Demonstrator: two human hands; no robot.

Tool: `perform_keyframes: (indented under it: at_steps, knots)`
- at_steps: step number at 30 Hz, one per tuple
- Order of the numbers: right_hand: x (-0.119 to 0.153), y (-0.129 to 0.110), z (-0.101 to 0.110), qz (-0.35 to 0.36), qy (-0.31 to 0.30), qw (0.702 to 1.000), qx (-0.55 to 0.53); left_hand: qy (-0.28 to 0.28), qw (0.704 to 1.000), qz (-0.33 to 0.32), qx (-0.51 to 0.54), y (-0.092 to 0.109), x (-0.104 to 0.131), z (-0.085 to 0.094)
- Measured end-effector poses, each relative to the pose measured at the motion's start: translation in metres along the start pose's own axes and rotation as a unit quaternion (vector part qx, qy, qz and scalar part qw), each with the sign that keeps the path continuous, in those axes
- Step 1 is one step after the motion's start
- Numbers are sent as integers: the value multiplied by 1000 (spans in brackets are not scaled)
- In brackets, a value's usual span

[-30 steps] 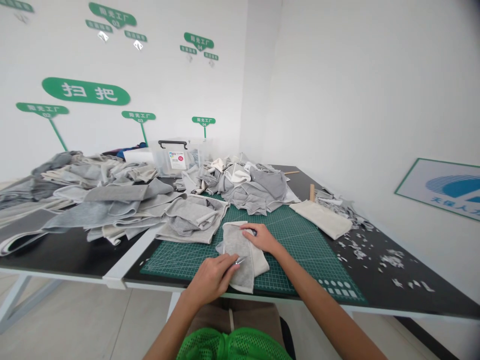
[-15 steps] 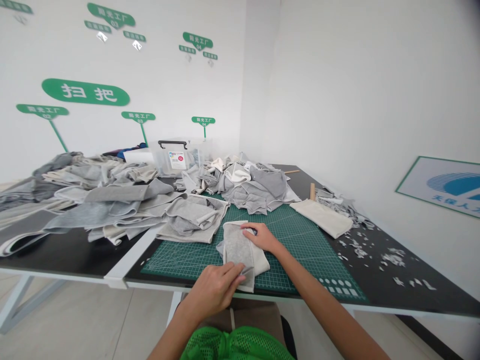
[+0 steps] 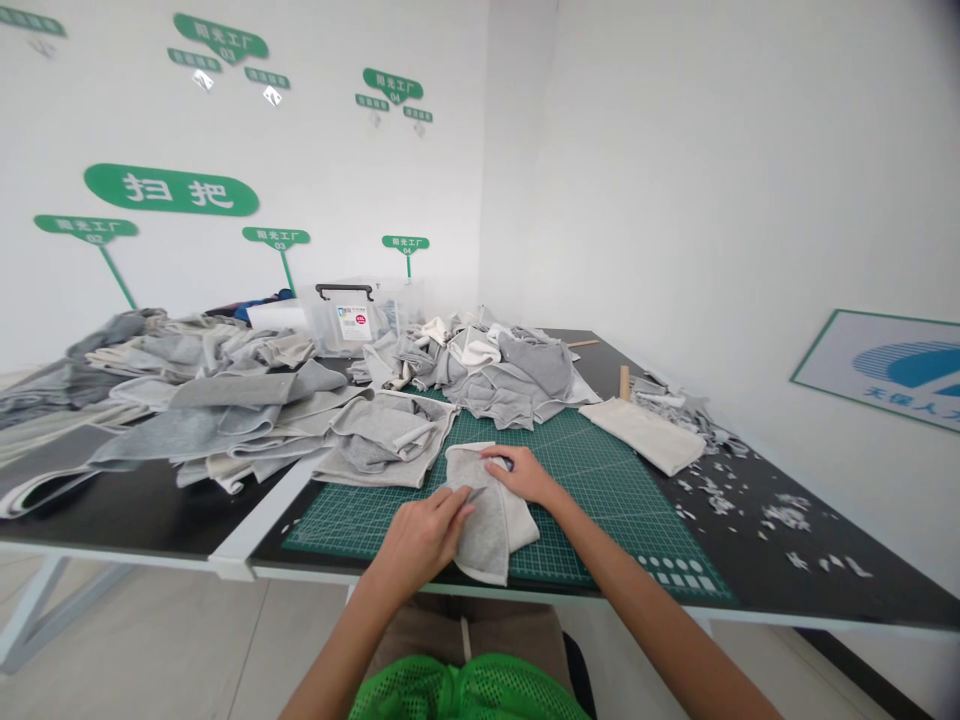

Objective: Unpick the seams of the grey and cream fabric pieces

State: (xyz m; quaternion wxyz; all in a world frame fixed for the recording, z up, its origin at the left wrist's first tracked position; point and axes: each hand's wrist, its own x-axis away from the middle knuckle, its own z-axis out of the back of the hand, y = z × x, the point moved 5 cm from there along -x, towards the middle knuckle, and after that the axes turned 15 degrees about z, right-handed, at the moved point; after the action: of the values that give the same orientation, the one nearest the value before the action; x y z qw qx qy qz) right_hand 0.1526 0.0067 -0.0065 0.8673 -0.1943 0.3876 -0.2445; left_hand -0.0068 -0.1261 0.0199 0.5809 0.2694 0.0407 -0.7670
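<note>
A light grey piece of cloth (image 3: 480, 545) lies near the front edge of the green cutting mat (image 3: 360, 525), over a paler piece of fabric (image 3: 523, 522). At its left side, my left hand (image 3: 431, 530) is closed in a pinch on a fold of the grey cloth. My right hand (image 3: 523, 474) rests on the upper right of the cloth, fingers and thumb curled against it. Between those fingers shows a small dark bluish spot, too little to identify.
Grey and cream cloth heaps (image 3: 247, 400) cover the left; another pile (image 3: 502, 370) stands behind the mat. A clear plastic box (image 3: 352, 320) sits at the back. To the right are a folded cream cloth (image 3: 645, 435) and fabric scraps (image 3: 787, 515).
My left hand has moved up and left along the grey cloth, from its lower part to its left side. The cloth's lower part now lies flatter. My right hand has stayed put.
</note>
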Motion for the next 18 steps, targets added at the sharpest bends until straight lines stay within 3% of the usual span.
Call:
perform_keyframes:
  at_steps: [5, 9, 15, 18]
  knots:
    - [0, -2, 1, -2, 2, 1000, 1, 1, 1000, 0, 0, 2, -9, -3]
    - [0, -2, 2, -4, 1, 1000, 2, 15, 998, -3, 60, 2, -7, 0]
    - [0, -3, 2, -3, 0, 1000, 2, -61, 993, -30, 98, 10, 5, 0]
    - [0, -2, 2, -3, 1, 1000, 3, -49, 993, -34, 97, 8, 6, 2]
